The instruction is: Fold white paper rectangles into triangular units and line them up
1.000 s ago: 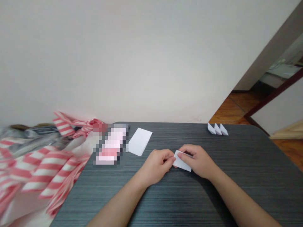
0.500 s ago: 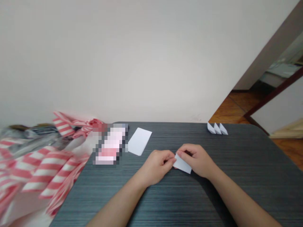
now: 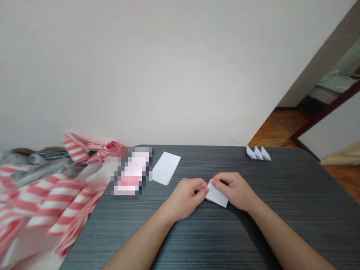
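A small piece of white paper (image 3: 218,197) is held between both hands, just above or on the dark table; its far corner is partly hidden by fingers. My left hand (image 3: 188,198) is closed, pinching the paper's left corner between thumb and fingertips. On the other side, my right hand (image 3: 234,190) grips the upper right edge, thumb on top and fingers curled behind. Beyond my left hand lies a flat stack or sheet of white paper (image 3: 166,168). Three small folded white paper pieces (image 3: 258,153) stand in a row at the table's far right edge.
A pixelated flat object with a pink and white face (image 3: 132,170) lies at the left of the dark table (image 3: 180,243). Red-and-white striped cloth (image 3: 62,198) is heaped beside the table. A pale wall (image 3: 180,75) rises behind the far edge.
Almost nothing differs. My right hand has shifted very slightly, and a little more of the held paper shows near its thumb.
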Available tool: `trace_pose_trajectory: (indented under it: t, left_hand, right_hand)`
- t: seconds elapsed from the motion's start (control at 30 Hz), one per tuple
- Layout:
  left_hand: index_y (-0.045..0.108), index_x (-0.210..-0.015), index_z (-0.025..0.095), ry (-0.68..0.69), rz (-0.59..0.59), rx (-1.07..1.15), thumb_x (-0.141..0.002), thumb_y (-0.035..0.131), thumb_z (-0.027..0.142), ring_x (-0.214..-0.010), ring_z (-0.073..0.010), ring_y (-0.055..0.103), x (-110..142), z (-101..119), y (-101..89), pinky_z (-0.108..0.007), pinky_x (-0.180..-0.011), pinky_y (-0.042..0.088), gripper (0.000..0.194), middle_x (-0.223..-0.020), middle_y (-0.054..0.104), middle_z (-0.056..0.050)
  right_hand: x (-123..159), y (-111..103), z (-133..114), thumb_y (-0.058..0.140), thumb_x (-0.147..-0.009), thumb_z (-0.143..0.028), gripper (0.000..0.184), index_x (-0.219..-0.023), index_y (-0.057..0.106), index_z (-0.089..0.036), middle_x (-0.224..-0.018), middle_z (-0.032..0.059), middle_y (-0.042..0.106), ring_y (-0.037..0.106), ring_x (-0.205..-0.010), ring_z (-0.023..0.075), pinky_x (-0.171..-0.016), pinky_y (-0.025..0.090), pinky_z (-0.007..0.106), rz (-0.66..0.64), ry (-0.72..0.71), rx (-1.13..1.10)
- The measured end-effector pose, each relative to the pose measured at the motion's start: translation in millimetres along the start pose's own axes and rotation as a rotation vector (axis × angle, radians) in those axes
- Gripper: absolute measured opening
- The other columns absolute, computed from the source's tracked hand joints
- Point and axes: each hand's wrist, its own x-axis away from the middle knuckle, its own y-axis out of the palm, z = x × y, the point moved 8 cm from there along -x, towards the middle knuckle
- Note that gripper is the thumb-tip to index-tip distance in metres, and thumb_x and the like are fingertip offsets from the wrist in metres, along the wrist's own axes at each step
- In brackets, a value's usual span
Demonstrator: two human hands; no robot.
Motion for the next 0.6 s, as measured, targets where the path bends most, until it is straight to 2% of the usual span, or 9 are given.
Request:
trace_pose_trajectory:
  t: [0.33,0.6]
  left_hand:
    - [0.064,-0.076,0.016,-0.023,0.011,0.04,-0.09,0.05,0.027,-0.056,-0.0107,0.049,0.0,-3.5,-0.1,-0.02,-0.053,0.032,0.022,-0.059,0.059,0.002]
    - [0.064,-0.078,0.016,-0.034,0.007,0.051,-0.09,0.05,0.027,-0.055,-0.0106,0.049,0.1,-5.5,0.8,-0.02,-0.052,0.032,0.022,-0.058,0.058,0.003]
  right_hand:
    - [0.5,-0.3,3.9,0.057,-0.089,-0.026,0.022,-0.079,0.074,-0.017,-0.074,0.0025,0.073,0.063,-0.067,0.0162,-0.06,0.044,0.024,-0.011,0.021,-0.015]
    - [-0.1,-1.6,5.7,0.054,-0.091,-0.029,0.03,-0.072,0.073,-0.016,-0.065,0.0017,0.069,0.06,-0.061,0.0155,-0.055,0.041,0.024,-0.014,0.035,0.055]
